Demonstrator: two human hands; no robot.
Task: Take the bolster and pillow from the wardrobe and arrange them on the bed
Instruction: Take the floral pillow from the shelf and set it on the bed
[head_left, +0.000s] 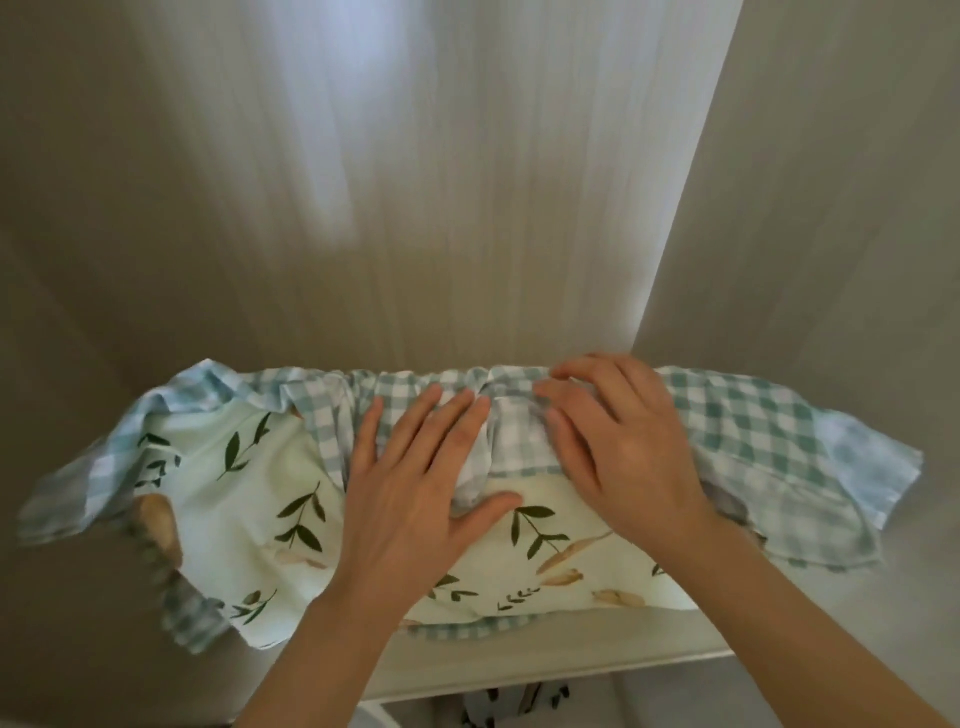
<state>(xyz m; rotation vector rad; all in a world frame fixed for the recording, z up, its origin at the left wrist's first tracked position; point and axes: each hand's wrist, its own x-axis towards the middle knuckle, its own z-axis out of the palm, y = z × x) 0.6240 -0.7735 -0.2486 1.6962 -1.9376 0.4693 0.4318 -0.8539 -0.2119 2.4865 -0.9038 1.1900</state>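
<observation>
Here, a soft pillow in pale green cotton printed with dark leaf sprigs and edged with a green-and-white gingham frill (249, 499) lies flat on a pale wooden wardrobe shelf (545, 660), its long side running left to right against the wardrobe's light wood-grain back panel (415, 182). Both hands rest on top of it, near its far frilled edge. The left hand (415, 488) lies flat, fingers straight and spread, thumb out on the leaf print. The right hand (618, 441) sits just beside it, palm down, its fingertips (558, 387) bent slightly onto the gathered frill; whether they pinch the cloth I cannot tell. Some dark-patterned fabric (519, 701) shows below the shelf.
</observation>
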